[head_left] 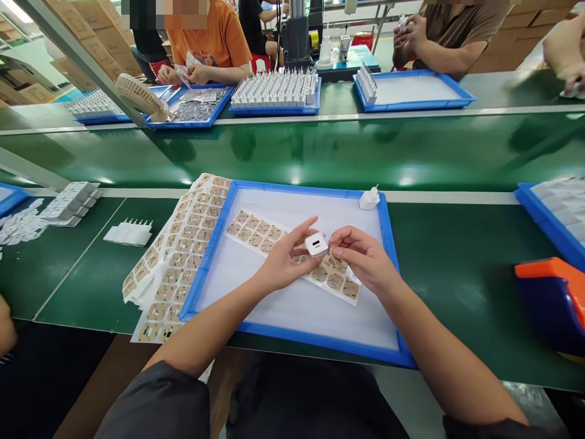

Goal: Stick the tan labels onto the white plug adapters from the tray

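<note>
My left hand [286, 261] grips a white USB charger [317, 244] between thumb and fingers, its port face turned up towards me. Close beside it, my right hand [365, 257] is closed in a pinch, and a small tan sticker [335, 252] seems to show at its fingertips. Under both hands a sheet of tan stickers [256, 229] lies slantwise in a blue-rimmed white tray [320, 346]; the hands cover its middle. Another white charger [369, 199] stands at the tray's far right corner with its prongs up.
More sticker sheets [183, 250] are fanned out left of the tray. Farther left lie a row of chargers [128, 232] and a stack of white parts [70, 203]. An orange-and-blue object [551, 299] is at right. Across the green belt [274, 149], co-workers handle parts beside trays.
</note>
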A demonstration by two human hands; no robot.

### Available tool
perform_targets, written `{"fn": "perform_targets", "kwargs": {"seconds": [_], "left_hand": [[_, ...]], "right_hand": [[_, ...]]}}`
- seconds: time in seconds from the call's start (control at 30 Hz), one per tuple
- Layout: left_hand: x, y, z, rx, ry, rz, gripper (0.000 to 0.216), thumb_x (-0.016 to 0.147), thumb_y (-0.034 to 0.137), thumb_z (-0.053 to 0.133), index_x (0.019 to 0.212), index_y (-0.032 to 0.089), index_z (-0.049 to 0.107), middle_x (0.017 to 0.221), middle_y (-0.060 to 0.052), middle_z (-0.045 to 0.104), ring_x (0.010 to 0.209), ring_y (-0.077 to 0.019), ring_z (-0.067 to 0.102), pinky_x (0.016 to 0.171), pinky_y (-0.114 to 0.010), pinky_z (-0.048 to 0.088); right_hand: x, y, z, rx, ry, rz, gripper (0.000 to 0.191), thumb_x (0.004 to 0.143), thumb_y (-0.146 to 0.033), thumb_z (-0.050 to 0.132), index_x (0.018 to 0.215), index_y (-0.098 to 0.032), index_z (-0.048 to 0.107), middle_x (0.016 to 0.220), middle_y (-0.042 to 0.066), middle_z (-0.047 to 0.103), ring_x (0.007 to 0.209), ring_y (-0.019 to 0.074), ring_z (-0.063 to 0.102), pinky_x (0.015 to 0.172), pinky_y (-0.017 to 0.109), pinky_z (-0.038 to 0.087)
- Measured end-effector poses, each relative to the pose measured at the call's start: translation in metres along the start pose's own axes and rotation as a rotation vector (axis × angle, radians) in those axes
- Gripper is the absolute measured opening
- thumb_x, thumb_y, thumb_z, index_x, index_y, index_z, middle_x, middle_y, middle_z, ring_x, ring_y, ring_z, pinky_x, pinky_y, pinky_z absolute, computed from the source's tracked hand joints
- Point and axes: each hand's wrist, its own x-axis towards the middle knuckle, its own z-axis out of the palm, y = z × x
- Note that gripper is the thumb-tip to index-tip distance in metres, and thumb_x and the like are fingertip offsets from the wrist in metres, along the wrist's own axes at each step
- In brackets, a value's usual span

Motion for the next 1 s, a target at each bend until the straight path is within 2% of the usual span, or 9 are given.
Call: {"fn": "perform_targets", "kwargs": {"seconds": [0.07, 0.13, 0.2, 0.37, 0.43, 0.57, 0.7, 0.77, 1.0], "left_hand": [[0.001, -0.001, 0.000, -0.152, -0.018, -0.021, 0.070, 0.086, 0.032, 0.072, 0.148, 0.029, 0.039, 0.130, -0.010, 0.063, 0.112, -0.0213, 0.065, 0.094, -0.035, 0.056], [0.002, -0.001, 0.001, -0.195, -0.018, -0.031, 0.058, 0.088, 0.036, 0.072, 0.140, 0.026, 0.049, 0.134, -0.011, 0.062, 0.114, -0.0224, 0.064, 0.095, -0.035, 0.055], [0.003, -0.001, 0.001, -0.142, -0.003, -0.029, 0.050, 0.090, 0.041, 0.069, 0.135, 0.024, 0.056, 0.137, -0.012, 0.059, 0.119, -0.0237, 0.060, 0.096, -0.035, 0.054], [0.004, -0.005, -0.001, 0.078, 0.027, 0.006, 0.064, 0.084, 0.044, 0.076, 0.143, 0.029, 0.056, 0.125, -0.009, 0.058, 0.116, -0.0218, 0.060, 0.096, -0.033, 0.054], [0.003, -0.007, -0.002, 0.126, 0.060, 0.028, 0.062, 0.084, 0.041, 0.076, 0.141, 0.029, 0.057, 0.125, -0.008, 0.061, 0.115, -0.0210, 0.061, 0.096, -0.032, 0.055], [0.000, -0.006, -0.001, 0.231, 0.171, 0.154, 0.049, 0.086, 0.033, 0.075, 0.133, 0.025, 0.060, 0.130, -0.008, 0.067, 0.120, -0.0220, 0.064, 0.102, -0.036, 0.055], [-0.003, -0.002, 0.002, 0.470, 0.164, 0.359, 0.041, 0.087, 0.026, 0.073, 0.127, 0.024, 0.062, 0.123, -0.009, 0.072, 0.111, -0.0220, 0.069, 0.099, -0.037, 0.056], [-0.003, -0.001, 0.002, 0.524, 0.157, 0.413, 0.042, 0.087, 0.024, 0.073, 0.128, 0.024, 0.061, 0.122, -0.009, 0.073, 0.108, -0.0216, 0.070, 0.097, -0.036, 0.057], [-0.002, -0.001, 0.002, 0.547, 0.175, 0.428, 0.044, 0.086, 0.022, 0.075, 0.128, 0.023, 0.061, 0.121, -0.008, 0.073, 0.106, -0.0204, 0.071, 0.095, -0.033, 0.057]], "right_hand": [[0.000, -0.003, 0.001, 0.042, -0.053, 0.011, 0.027, 0.078, -0.043, 0.081, 0.089, -0.022, 0.069, 0.076, 0.000, 0.060, 0.068, 0.0132, 0.055, 0.063, 0.027, 0.049], [0.000, -0.004, 0.003, 0.072, -0.083, 0.014, 0.026, 0.078, -0.043, 0.080, 0.089, -0.022, 0.068, 0.075, -0.001, 0.059, 0.066, 0.0121, 0.053, 0.061, 0.026, 0.046], [0.000, -0.004, 0.003, 0.077, -0.089, 0.018, 0.026, 0.079, -0.042, 0.080, 0.090, -0.022, 0.068, 0.075, -0.002, 0.057, 0.065, 0.0117, 0.051, 0.061, 0.026, 0.045], [-0.002, -0.001, 0.003, 0.075, -0.135, 0.047, 0.024, 0.080, -0.039, 0.079, 0.090, -0.022, 0.066, 0.080, -0.001, 0.060, 0.068, 0.0122, 0.055, 0.063, 0.026, 0.048], [-0.003, -0.001, 0.003, 0.081, -0.145, 0.047, 0.023, 0.081, -0.038, 0.080, 0.090, -0.022, 0.067, 0.079, -0.001, 0.061, 0.068, 0.0122, 0.056, 0.063, 0.026, 0.049], [-0.005, -0.004, 0.005, 0.058, 0.015, -0.040, 0.024, 0.079, -0.040, 0.082, 0.088, -0.022, 0.068, 0.077, -0.001, 0.062, 0.070, 0.0130, 0.058, 0.065, 0.027, 0.051], [-0.005, -0.002, 0.006, 0.043, 0.228, -0.135, 0.020, 0.081, -0.036, 0.082, 0.089, -0.024, 0.068, 0.080, -0.001, 0.065, 0.073, 0.0122, 0.061, 0.069, 0.026, 0.052], [-0.006, -0.002, 0.007, 0.022, 0.262, -0.157, 0.021, 0.080, -0.034, 0.083, 0.090, -0.024, 0.067, 0.081, -0.001, 0.067, 0.073, 0.0123, 0.063, 0.070, 0.026, 0.054], [-0.007, -0.006, 0.011, -0.139, 0.296, -0.218, 0.022, 0.081, -0.035, 0.082, 0.091, -0.023, 0.067, 0.083, 0.000, 0.069, 0.076, 0.0139, 0.066, 0.073, 0.029, 0.057]]}}
